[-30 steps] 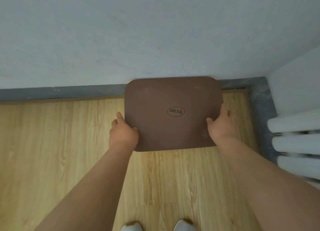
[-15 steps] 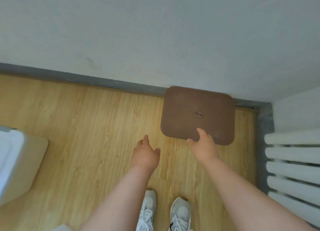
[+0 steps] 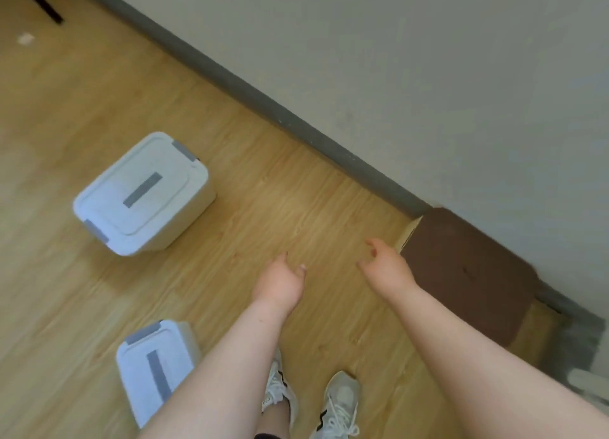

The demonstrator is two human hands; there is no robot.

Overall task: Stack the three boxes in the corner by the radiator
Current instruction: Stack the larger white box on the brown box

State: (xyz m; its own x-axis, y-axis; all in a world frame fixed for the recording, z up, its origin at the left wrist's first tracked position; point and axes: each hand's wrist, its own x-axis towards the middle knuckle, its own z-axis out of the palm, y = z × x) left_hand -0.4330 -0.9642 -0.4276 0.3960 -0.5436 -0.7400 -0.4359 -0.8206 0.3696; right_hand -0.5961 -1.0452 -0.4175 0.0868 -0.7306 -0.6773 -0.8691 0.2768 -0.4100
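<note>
One down: the brown box point(image 3: 468, 273) is sitting in the floor's corner against the baseboard. My left hand point(image 3: 280, 282) and right hand point(image 3: 387, 267) are hanging open, empty. Two white lidded boxes point(image 3: 141, 194) point(image 3: 155, 369) are waiting mid-floor, unstacked.

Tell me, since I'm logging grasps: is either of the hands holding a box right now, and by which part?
Nothing is held. The left hand and right hand hang open over the floor, clear of the brown box and both white boxes.
</note>
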